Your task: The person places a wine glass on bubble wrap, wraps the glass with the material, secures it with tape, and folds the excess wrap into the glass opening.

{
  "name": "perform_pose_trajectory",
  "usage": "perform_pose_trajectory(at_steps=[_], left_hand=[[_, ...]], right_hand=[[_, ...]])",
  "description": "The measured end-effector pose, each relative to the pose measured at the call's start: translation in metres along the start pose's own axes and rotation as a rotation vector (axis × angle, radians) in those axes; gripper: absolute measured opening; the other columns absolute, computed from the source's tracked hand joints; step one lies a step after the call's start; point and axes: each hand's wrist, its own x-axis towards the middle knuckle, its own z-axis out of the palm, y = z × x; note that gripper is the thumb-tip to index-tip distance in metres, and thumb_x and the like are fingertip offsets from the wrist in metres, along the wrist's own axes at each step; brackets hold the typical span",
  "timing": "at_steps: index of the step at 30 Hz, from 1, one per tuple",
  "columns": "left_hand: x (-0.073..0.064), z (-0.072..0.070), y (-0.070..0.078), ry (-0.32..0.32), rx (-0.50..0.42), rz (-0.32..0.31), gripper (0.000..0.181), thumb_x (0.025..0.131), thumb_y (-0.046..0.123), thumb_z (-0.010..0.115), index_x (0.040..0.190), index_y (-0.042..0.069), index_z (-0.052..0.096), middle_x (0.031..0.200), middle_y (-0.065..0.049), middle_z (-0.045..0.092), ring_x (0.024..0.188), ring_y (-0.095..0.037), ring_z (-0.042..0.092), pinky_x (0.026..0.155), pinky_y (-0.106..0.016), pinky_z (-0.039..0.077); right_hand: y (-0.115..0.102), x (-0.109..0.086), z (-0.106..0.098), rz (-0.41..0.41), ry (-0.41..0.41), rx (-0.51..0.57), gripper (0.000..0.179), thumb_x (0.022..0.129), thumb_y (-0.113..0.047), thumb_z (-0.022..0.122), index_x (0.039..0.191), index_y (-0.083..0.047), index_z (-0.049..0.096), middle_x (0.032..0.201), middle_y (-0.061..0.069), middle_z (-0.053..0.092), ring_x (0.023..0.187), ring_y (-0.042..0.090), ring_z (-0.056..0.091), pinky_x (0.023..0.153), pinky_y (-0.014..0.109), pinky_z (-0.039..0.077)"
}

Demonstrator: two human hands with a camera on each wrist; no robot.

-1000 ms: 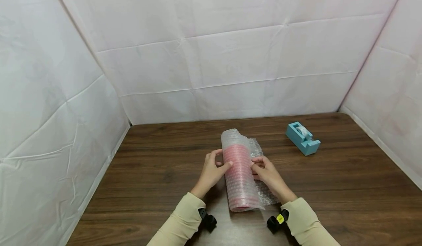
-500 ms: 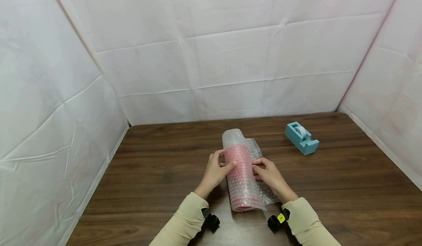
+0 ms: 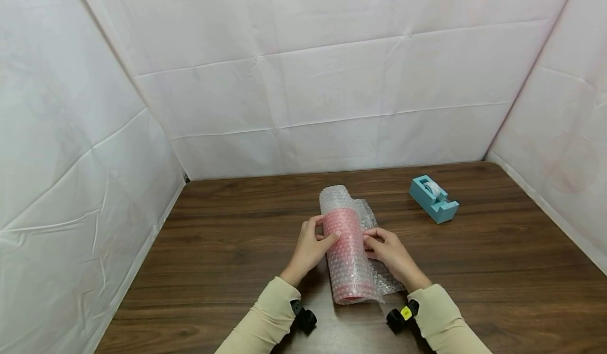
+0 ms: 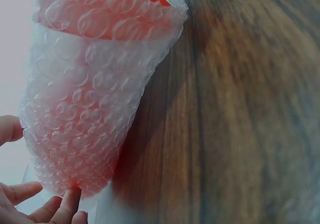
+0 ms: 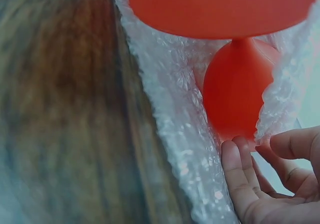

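A red goblet (image 5: 239, 87), with a round foot and a rounded bowl, lies inside a sheet of bubble wrap (image 3: 348, 264) on the table. From the left, my left hand (image 3: 308, 246) holds the wrapped goblet, thumb on top and fingers along its side. In the left wrist view its fingers (image 4: 68, 204) touch the wrap near the far end. On the other side, my right hand (image 3: 390, 251) pinches the loose edge of the bubble wrap between thumb and fingertips, as the right wrist view shows. A flat flap of wrap (image 3: 386, 280) extends under that hand.
A light blue tape dispenser (image 3: 433, 198) with a roll of clear tape stands at the back right of the dark wooden table (image 3: 227, 259). White cloth walls (image 3: 322, 90) enclose the back and both sides.
The wrapped goblet and my left hand have shifted slightly to the right. My right hand keeps its pinch on the wrap's edge, almost still.
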Motion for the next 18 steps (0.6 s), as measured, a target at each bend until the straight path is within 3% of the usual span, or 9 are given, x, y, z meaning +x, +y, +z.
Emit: perform_pose_trajectory(at_steps=[9,18], left_hand=[[0.000,0.004,0.002,0.009,0.021,0.029,0.056,0.088,0.028,0.068,0.134,0.004,0.047,0.126,-0.020,0.044,0.097,-0.028,0.059,0.078,-0.036,0.053],[0.001,0.006,0.006,0.005,0.074,0.053,0.043,0.096,0.022,0.055,0.136,0.005,0.049,0.128,-0.020,0.044,0.085,-0.017,0.054,0.068,-0.026,0.047]], right_hand=[[0.003,0.001,-0.008,-0.008,-0.051,-0.009,0.034,0.101,-0.015,0.047,0.122,0.010,0.053,0.098,0.008,0.061,0.084,0.010,0.060,0.073,0.026,0.055],[0.001,0.000,-0.015,0.011,-0.085,-0.080,0.038,0.103,-0.019,0.043,0.126,0.010,0.050,0.085,0.004,0.058,0.075,0.012,0.056,0.064,0.024,0.053]])
